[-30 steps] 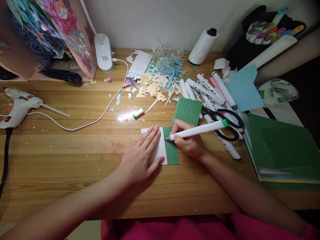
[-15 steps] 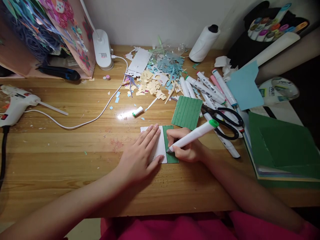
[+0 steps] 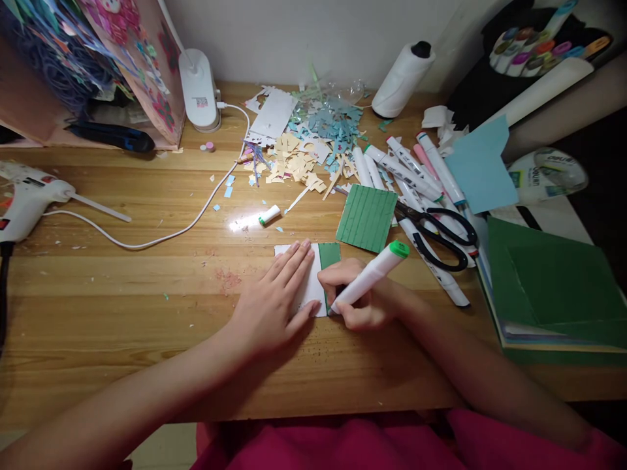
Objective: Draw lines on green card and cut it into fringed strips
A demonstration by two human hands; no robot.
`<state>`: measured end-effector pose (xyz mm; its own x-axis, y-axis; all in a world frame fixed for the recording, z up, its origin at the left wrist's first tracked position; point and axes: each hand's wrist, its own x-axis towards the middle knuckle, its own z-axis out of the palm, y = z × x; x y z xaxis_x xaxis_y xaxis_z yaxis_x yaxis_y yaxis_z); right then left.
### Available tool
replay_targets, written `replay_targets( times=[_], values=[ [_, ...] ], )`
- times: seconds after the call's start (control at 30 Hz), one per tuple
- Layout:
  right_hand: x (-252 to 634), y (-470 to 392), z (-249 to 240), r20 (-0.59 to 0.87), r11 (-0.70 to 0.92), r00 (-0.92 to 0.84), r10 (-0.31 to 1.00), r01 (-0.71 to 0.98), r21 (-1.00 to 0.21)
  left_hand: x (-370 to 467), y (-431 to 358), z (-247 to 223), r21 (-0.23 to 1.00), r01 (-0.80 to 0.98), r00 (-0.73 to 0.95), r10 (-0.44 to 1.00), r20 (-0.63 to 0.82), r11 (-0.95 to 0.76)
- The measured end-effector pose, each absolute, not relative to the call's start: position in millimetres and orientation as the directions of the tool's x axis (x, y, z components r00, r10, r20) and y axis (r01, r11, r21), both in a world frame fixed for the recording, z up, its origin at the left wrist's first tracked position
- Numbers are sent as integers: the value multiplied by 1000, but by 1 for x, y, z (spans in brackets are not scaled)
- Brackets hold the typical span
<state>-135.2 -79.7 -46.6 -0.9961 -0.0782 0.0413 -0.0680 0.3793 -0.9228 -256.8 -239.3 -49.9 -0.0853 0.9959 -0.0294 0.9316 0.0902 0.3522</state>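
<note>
My left hand (image 3: 277,297) lies flat with fingers stretched over a white card (image 3: 313,277), pressing it onto a green card (image 3: 330,253) whose right strip shows beside it. In my right hand (image 3: 365,294) is a white marker with a green end (image 3: 369,274), gripped like a pen. Its tip touches the green strip near the bottom, along the white card's right edge. Just beyond my right hand lies a green square with dark parallel lines (image 3: 367,217). A marker cap (image 3: 270,215) rests on the table beyond my left hand.
Black-handled scissors (image 3: 435,235) lie across several markers (image 3: 404,171) at right. Paper scraps (image 3: 298,156) are heaped by the wall near a thread spool (image 3: 402,79). A glue gun (image 3: 29,196) and white cable (image 3: 196,225) are at left, green sheets (image 3: 553,281) at right.
My right hand has drawn the marker toward me along the white card's edge, down to the strip's lower end, and the marker stands more upright. My left hand stays in place.
</note>
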Motion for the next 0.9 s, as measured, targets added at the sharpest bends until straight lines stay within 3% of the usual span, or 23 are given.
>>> replay_targets(
  times=[0.2,0.47,0.7,0.8,0.9],
  values=[
    [-132,-75,-49,-42,333,-995,-94,8,-943,-257,-238,-50,355,930,-85,996,-31,90],
    [-134,-68,-51,-70,-178,-997,-31,74,-981,-256,-238,-47,355,929,-84,995,-60,100],
    [-133,-64,-60,-38,-331,-999,-22,43,-943,-253,-233,-46,353,931,-65,995,-77,88],
    [-132,-64,-66,-6,-353,-995,96,-28,-935,-252,-233,-48,354,930,-75,995,-68,94],
    [-134,-65,-66,58,-203,-919,391,-147,-968,-252,-232,-49,360,927,-84,995,-62,101]
  ],
)
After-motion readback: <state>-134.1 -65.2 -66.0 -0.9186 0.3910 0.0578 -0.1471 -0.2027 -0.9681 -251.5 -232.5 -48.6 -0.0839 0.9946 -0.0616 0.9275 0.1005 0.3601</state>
